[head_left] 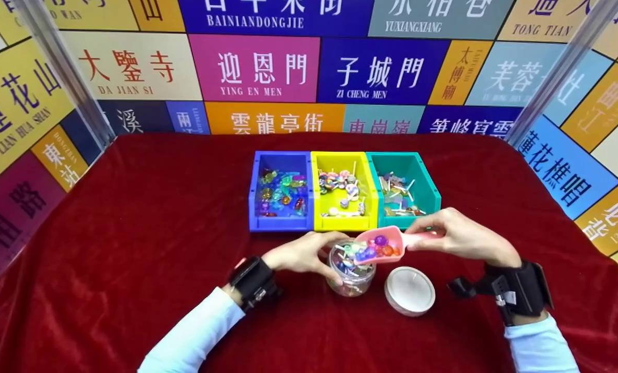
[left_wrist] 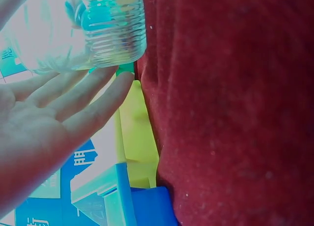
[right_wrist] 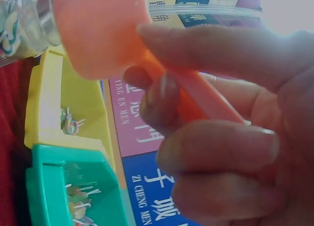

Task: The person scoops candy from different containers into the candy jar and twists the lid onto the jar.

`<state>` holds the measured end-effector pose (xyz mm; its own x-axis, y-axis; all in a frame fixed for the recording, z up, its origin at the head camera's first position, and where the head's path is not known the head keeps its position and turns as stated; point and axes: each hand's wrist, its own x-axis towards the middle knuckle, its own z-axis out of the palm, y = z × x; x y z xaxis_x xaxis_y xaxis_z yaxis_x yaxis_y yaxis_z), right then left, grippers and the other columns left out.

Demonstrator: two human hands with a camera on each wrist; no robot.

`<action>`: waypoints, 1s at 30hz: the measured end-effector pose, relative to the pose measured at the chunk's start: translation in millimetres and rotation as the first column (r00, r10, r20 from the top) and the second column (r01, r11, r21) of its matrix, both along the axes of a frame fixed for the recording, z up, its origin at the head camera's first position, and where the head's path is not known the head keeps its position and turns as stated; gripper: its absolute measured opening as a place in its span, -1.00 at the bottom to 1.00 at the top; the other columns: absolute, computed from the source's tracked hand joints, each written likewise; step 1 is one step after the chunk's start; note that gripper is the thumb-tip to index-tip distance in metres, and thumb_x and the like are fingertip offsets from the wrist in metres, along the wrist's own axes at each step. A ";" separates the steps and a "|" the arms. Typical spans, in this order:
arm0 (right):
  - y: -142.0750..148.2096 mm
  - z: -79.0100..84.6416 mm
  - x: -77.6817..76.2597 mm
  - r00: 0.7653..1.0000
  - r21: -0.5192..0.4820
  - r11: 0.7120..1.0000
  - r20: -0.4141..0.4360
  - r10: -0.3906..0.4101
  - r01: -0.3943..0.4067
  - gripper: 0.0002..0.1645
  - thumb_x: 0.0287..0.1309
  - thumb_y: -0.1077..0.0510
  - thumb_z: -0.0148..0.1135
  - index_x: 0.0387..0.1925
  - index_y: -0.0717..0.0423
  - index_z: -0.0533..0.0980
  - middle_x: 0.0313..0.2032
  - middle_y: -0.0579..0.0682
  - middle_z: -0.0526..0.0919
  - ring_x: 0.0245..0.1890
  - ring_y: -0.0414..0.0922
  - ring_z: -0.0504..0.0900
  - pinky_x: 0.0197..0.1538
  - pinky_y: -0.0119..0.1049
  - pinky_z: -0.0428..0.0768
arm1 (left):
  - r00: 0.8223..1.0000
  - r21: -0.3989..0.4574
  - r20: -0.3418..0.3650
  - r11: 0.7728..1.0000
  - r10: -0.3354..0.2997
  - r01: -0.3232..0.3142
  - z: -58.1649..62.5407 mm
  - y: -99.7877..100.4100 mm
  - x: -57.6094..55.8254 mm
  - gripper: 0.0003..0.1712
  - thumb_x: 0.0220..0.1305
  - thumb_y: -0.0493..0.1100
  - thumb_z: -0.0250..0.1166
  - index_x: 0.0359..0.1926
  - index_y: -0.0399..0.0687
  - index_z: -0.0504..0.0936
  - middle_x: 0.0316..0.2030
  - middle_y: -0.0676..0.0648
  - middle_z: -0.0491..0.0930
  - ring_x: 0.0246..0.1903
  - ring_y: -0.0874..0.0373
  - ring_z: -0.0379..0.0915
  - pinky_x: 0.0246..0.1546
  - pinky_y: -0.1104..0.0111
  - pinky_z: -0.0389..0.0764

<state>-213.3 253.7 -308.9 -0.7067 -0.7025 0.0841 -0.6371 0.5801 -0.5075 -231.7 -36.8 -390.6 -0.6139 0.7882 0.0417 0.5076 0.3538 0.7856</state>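
Note:
A clear jar (head_left: 351, 282) with wrapped candies and lollipops in it stands on the cloth. My left hand (head_left: 305, 254) holds it from the left, thumb at the near side and fingers behind; in the left wrist view the fingers lie along the jar (left_wrist: 105, 44). My right hand (head_left: 457, 235) grips a pink scoop (head_left: 399, 243) by its handle. Purple, blue and orange candies (head_left: 380, 249) lie in the scoop, whose front edge is over the jar's mouth. The right wrist view shows thumb and fingers pinching the scoop (right_wrist: 105, 34) near its handle.
A white round lid (head_left: 411, 290) lies right of the jar. Behind stand three joined bins: a blue bin (head_left: 282, 224) with shiny candies, a yellow bin (head_left: 342, 224) with lollipops and a green bin (head_left: 429, 194) with more lollipops. Dark red cloth (head_left: 174, 207) covers the table.

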 end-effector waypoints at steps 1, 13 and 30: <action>-0.7 1.5 0.7 1.000 0.010 1.000 -0.011 -0.001 0.001 -0.83 0.04 0.03 0.22 -0.33 -0.03 0.62 -0.43 -0.25 0.63 -0.48 -0.31 0.47 -0.39 -0.48 0.47 | 1.000 0.000 0.000 1.000 -0.001 0.001 0.1 0.0 -0.1 -0.18 -0.16 -0.10 0.43 0.17 -0.15 0.30 0.06 -0.05 0.45 -0.01 0.25 0.38 -0.07 0.51 0.45; -12.9 20.2 5.9 0.996 0.123 0.992 -0.084 0.023 -0.013 -0.74 -0.02 -0.08 0.24 -0.35 -0.02 0.63 -0.53 -0.29 0.55 -0.58 -0.37 0.34 -0.52 -0.52 0.35 | 1.000 -0.019 -0.018 1.000 0.007 -0.007 -0.5 -0.6 0.4 -0.17 -0.15 -0.07 0.43 0.18 -0.14 0.29 0.05 -0.06 0.45 -0.02 0.22 0.40 -0.07 0.46 0.48; -14.8 37.0 14.3 0.989 0.146 0.989 -0.148 0.012 0.010 -0.79 -0.05 0.00 0.29 -0.37 0.01 0.64 -0.51 -0.25 0.57 -0.55 -0.35 0.38 -0.49 -0.50 0.38 | 1.000 -0.027 -0.018 0.999 0.019 -0.019 -1.2 -0.1 0.2 -0.18 -0.16 -0.08 0.44 0.16 -0.16 0.31 0.01 -0.06 0.49 -0.03 0.21 0.41 -0.07 0.45 0.47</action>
<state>-199.0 238.8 -271.9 -0.6931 -0.7159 0.0845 -0.6998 0.6400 -0.3174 -231.5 -36.9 -391.8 -0.6280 0.7776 0.0314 0.5145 0.3846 0.7664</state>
